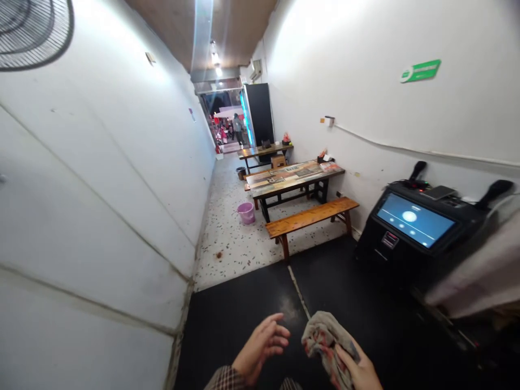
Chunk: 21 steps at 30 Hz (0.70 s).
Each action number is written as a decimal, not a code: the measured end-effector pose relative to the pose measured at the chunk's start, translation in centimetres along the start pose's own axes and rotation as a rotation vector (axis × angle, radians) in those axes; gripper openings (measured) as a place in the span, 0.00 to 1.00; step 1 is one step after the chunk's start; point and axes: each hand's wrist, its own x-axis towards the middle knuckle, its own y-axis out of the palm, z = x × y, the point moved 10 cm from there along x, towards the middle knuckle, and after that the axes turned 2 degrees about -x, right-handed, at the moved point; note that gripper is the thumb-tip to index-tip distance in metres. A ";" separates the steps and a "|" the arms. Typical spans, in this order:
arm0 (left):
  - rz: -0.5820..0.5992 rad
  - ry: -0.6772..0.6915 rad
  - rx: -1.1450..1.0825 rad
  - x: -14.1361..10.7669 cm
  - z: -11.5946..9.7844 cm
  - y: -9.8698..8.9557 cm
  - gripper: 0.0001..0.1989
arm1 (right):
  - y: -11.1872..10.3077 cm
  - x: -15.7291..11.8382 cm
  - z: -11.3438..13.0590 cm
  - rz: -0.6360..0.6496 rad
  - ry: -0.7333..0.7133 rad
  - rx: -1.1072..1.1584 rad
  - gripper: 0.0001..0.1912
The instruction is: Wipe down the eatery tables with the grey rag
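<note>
A crumpled grey cloth (325, 336) with reddish patches is bunched up in my right hand (359, 368), at the bottom of the head view. The thumb presses on the cloth; the other fingers are mostly hidden by it. To its left, my left hand (263, 345) hangs in the air with nothing in it, fingers loosely apart and slightly bent. A gap separates it from the cloth. Beneath both hands lies a black floor mat (244, 303).
Ahead stand a wooden bench (312, 216), a patterned table (292, 177) and a purple bucket (246, 213) on the speckled floor. A black speaker machine with a lit screen (416, 219) is at right. White walls (101, 179) close in the room, and people appear beyond the far doorway.
</note>
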 end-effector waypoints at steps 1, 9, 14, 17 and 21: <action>-0.062 0.021 -0.030 0.1 -1.6 -2.3 0.25 | 1.4 0.9 0.6 0.007 0.027 0.014 0.41; -0.245 0.013 -0.245 6.7 -5.0 -9.0 0.26 | 1.0 12.1 3.1 -0.150 0.146 0.064 0.30; -0.306 0.054 -0.246 13.4 -11.7 -9.3 0.24 | 3.0 21.2 5.7 -0.152 0.216 0.143 0.28; -0.387 0.082 -0.280 16.6 -16.2 -10.2 0.22 | 7.8 26.4 9.9 -0.059 0.215 0.187 0.28; -0.451 0.088 -0.333 20.0 -20.1 -12.3 0.20 | 15.4 32.9 14.9 0.076 0.192 0.179 0.28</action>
